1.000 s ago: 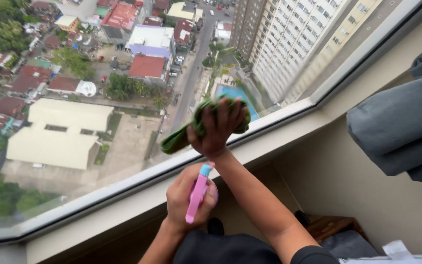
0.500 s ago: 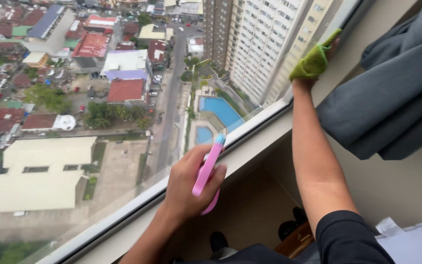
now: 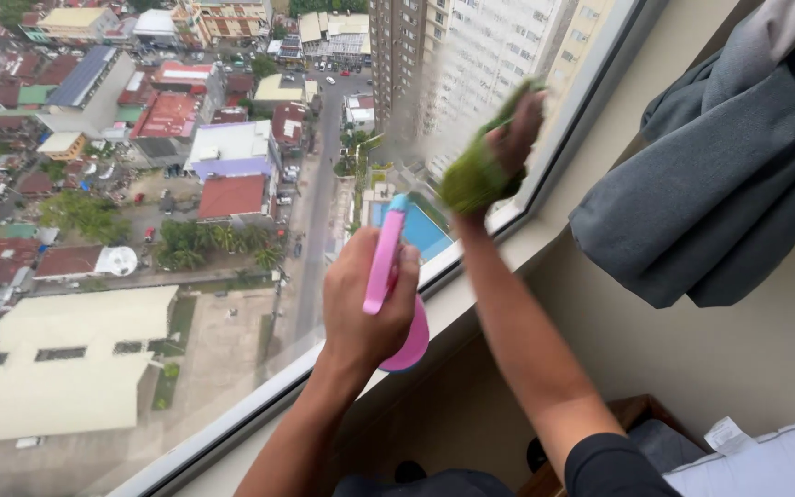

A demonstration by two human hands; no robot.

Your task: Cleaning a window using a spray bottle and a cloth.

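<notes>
My left hand (image 3: 361, 299) grips a pink spray bottle (image 3: 388, 276) with a blue nozzle at its top, held upright just in front of the window glass (image 3: 186, 212). My right hand (image 3: 508, 138) is stretched up and to the right, closed on a green cloth (image 3: 476, 170) that is pressed against the glass near the window frame (image 3: 563, 120). The cloth and hand look blurred. A misty patch shows on the pane just left of the cloth.
A grey curtain (image 3: 729, 184) hangs bunched at the right, just beyond the frame. A beige sill (image 3: 471, 294) and wall run below the window. A wooden piece (image 3: 637, 414) and white bedding (image 3: 766, 460) sit at the bottom right. Rooftops and towers lie far below.
My right hand with the cloth swept from mid-pane up to the right corner, then slightly back left. The spray bottle rose and moved right. The view shifted right.
</notes>
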